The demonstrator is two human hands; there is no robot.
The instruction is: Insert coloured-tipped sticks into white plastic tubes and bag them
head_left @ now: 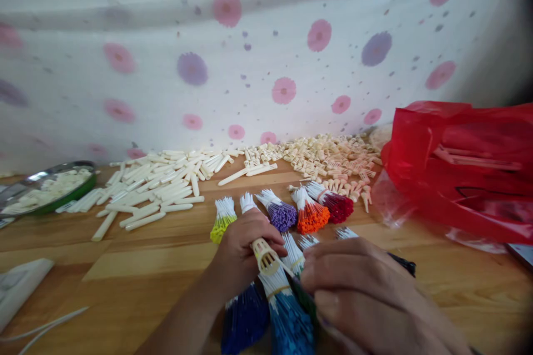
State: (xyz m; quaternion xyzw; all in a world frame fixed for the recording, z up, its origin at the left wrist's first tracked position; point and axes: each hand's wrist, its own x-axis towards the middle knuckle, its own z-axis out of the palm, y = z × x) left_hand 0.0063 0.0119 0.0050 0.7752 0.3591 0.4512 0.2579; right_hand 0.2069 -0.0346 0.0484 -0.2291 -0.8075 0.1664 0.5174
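Left fingers (249,228) pinch slotted piece (266,258); right fingers (339,269) seemingly pinch thin stick (286,269), blurred. Keep both aligned.

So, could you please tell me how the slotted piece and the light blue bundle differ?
The slotted piece is cream; the light blue bundle has blue tips and white stalks. The left hand grips the piece, not the bundle. The piece looks shorter than the bundle.
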